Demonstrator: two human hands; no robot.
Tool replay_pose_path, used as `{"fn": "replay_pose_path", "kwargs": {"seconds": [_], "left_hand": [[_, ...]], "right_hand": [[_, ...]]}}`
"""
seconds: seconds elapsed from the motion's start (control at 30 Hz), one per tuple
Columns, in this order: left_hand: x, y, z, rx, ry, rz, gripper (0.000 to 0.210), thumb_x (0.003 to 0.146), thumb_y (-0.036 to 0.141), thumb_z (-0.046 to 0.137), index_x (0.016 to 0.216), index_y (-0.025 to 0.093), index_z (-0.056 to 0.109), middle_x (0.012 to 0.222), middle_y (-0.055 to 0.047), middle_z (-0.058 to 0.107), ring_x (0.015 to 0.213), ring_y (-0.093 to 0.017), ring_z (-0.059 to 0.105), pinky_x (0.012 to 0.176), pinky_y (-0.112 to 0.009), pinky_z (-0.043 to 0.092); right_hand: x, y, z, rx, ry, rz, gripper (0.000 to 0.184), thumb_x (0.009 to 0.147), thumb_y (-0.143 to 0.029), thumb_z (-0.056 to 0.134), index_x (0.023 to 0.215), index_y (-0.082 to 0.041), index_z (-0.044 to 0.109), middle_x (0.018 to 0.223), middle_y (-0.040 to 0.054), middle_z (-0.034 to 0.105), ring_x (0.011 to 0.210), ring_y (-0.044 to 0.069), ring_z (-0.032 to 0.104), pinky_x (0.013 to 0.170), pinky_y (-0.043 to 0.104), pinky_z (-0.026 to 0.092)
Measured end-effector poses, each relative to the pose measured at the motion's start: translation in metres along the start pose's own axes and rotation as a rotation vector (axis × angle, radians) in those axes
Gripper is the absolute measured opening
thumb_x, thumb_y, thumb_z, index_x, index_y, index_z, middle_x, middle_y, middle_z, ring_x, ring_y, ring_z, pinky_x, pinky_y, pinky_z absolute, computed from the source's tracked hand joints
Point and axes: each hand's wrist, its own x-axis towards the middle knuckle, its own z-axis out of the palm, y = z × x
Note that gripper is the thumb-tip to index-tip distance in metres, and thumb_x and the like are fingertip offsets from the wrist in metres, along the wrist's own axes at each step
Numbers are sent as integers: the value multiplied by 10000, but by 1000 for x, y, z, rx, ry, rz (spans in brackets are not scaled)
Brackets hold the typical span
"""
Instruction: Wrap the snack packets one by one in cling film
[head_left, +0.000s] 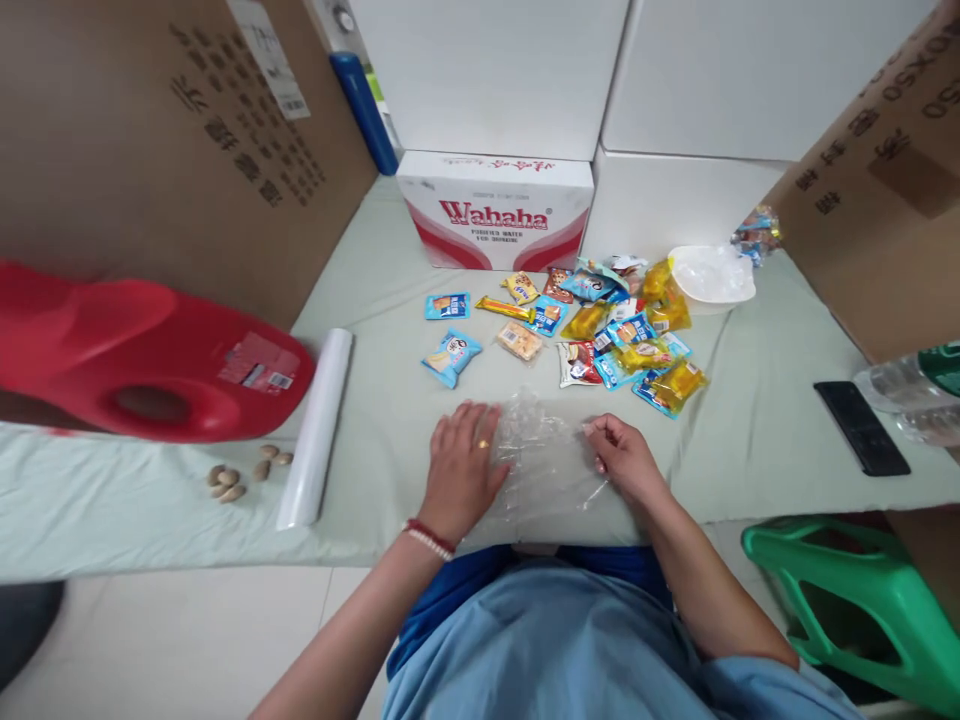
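A clear plastic bag [551, 462] lies flat on the cloth-covered table in front of me. My left hand [463, 462] rests palm down at the bag's left edge, fingers stretched out and flat. At the other side, my right hand [624, 458] pinches the bag's right edge between thumb and fingers. Just beyond the bag sit a wrapped pale cracker [520, 341], a light blue snack packet [451, 357] and a yellow snack stick [505, 308]. A loose pile of small snack packets, among them a yellow one [679, 385], spreads to the right.
A white Wahaha carton [499, 215] stands at the back. To the left are a white plastic roll [316, 430], a large red jug [150, 360] and several walnut-like nuts [225, 484]. Rightward are a white bowl [711, 278], a black phone [862, 428] and clear bottles [911, 390]. A green stool [892, 600] stands below.
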Motion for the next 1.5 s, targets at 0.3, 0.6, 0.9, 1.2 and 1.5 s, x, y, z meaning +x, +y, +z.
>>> {"fn": "replay_pose_path", "kwargs": {"seconds": [0.3,0.6,0.9,1.2,1.5], "left_hand": [[28,-32,6,-759,8,-546,371,868,544,607,901,179,663,583,16,602,546,-168,585,569,-276,457],[17,-14,11,-1099,-47,-459,727,789,445,814,1400,253,468,1250,-95,651,456,-19,402,377,-193,369],[4,-37,3,-1021,-129,-446,957,746,419,863,1516,298,308,1434,-148,542,588,-34,526,538,-210,476],[22,-30,-6,-923,-462,-329,617,830,732,670,1139,201,728,1218,-130,732,1115,-287,670,976,-410,527],[67,-14,-11,-872,-550,-285,571,761,728,720,913,179,758,949,-81,761,898,-245,669,829,-350,512]], "right_hand": [[-22,7,-55,-249,-75,-8,422,887,-623,640,941,-204,629,645,-29,550,553,145,530,547,276,442],[15,-32,-18,-555,-319,-309,723,808,-555,789,1422,-230,589,1235,117,699,1149,293,645,1017,441,505],[44,-30,-10,26,16,-174,475,845,-665,685,978,-211,726,727,-2,592,571,132,489,536,261,421],[38,-43,-20,-23,16,-287,434,891,-632,667,1059,-246,772,767,19,671,531,121,455,541,276,396],[44,-60,-10,-62,-148,-256,467,870,-642,680,1053,-222,767,732,3,657,465,98,430,484,261,359]]}}
